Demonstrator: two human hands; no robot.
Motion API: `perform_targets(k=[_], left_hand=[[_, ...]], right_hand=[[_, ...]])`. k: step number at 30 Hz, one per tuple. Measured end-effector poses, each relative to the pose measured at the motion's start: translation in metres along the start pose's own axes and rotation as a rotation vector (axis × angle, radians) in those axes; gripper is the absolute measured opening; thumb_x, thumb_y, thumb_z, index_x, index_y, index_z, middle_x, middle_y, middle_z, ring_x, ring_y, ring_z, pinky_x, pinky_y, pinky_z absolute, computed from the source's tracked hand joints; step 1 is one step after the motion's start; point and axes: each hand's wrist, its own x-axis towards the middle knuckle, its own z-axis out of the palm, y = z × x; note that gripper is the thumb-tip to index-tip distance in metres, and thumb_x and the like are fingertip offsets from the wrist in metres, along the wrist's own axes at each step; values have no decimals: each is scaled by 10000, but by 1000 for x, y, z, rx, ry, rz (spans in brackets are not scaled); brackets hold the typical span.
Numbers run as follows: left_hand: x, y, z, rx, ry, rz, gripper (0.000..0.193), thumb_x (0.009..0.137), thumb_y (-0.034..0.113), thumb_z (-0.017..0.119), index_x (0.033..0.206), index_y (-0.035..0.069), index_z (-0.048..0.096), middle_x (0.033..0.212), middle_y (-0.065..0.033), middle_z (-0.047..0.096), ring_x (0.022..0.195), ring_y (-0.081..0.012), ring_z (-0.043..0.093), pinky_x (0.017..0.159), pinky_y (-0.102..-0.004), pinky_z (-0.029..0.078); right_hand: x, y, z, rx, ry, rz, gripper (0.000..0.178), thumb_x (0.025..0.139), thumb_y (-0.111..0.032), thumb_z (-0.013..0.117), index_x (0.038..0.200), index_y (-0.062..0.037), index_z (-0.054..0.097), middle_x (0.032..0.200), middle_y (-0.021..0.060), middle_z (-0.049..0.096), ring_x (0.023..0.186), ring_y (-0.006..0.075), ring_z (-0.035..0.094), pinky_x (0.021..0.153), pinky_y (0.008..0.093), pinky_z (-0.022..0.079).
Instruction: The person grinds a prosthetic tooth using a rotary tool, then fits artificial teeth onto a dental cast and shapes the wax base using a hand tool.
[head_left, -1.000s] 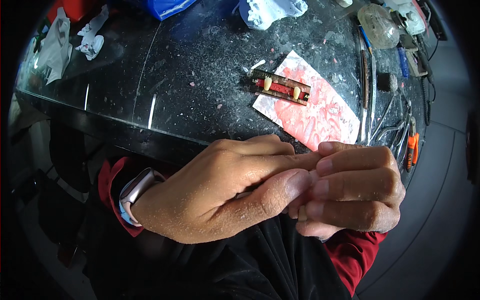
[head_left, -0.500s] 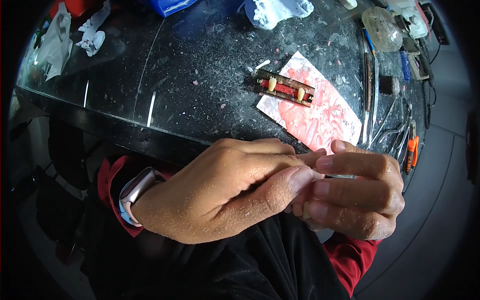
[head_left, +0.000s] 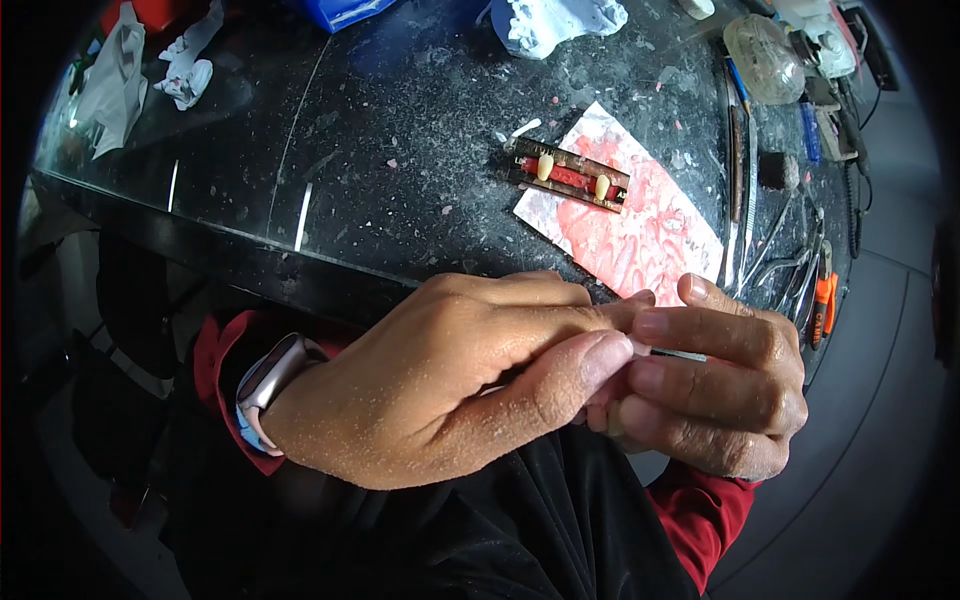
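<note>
Above my lap, just off the table's front edge, both hands meet, closed around a small pink denture. Fingers cover most of it. My left hand comes from the left, its thumb and forefinger pinched at the piece. My right hand curls its fingers over the other side, their tips close to the left thumb. A thin grey strip shows between the right fingers; what it belongs to is hidden. Beyond the hands, a dark tooth holder with red wax and two artificial teeth rests on a pink-smeared white sheet.
Metal hand tools and an orange-handled cutter line the right side. A glass jar stands at the far right. Crumpled paper and a plastic bag lie at the far left, a white plaster-like piece at the back.
Both hands stay together over the lap. The right fingers have shifted slightly and the right forefinger is lifted a bit; less of the pale tooth under them shows.
</note>
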Motion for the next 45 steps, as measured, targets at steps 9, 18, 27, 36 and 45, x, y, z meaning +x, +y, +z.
perform_targets(k=[9, 18, 27, 36, 45], left_hand=[[-1, 4, -1, -28, -33, -71, 278, 878, 108, 411, 919, -145, 517, 783, -198, 532, 657, -203, 513, 574, -288, 432], [-1, 3, 1, 44, -18, -14, 286, 880, 112, 408, 930, -147, 517, 779, -190, 533, 633, -191, 515, 535, -268, 426], [0, 3, 1, 96, 10, 16, 288, 878, 114, 415, 933, -147, 525, 729, -166, 531, 597, -178, 490, 516, -277, 407], [3, 2, -1, 171, 4, 85, 348, 869, 177, 413, 909, -143, 545, 697, -157, 533, 581, -183, 469, 555, -305, 378], [2, -8, -4, 296, 77, 281, 413, 865, 214, 389, 935, -161, 547, 684, -157, 539, 548, -175, 464, 558, -308, 358]], right_hand=[[0, -1, 0, 67, 8, 45, 244, 625, -149, 756, 789, -73, 592, 784, 60, 562, 715, 229, 619, 742, 378, 528], [0, -1, -1, 38, -7, -11, 230, 596, -123, 769, 748, -72, 604, 787, 50, 545, 731, 252, 617, 766, 384, 520], [0, -3, -1, 29, -10, 8, 264, 577, -130, 782, 756, -73, 596, 794, 43, 535, 742, 231, 620, 759, 366, 525], [-3, -2, 7, 60, 85, 49, 424, 511, -175, 816, 809, -81, 530, 847, 49, 512, 744, 217, 620, 710, 337, 543], [1, -1, -3, 52, 20, 155, 379, 559, -204, 774, 809, -75, 520, 885, 75, 518, 760, 247, 600, 759, 394, 518]])
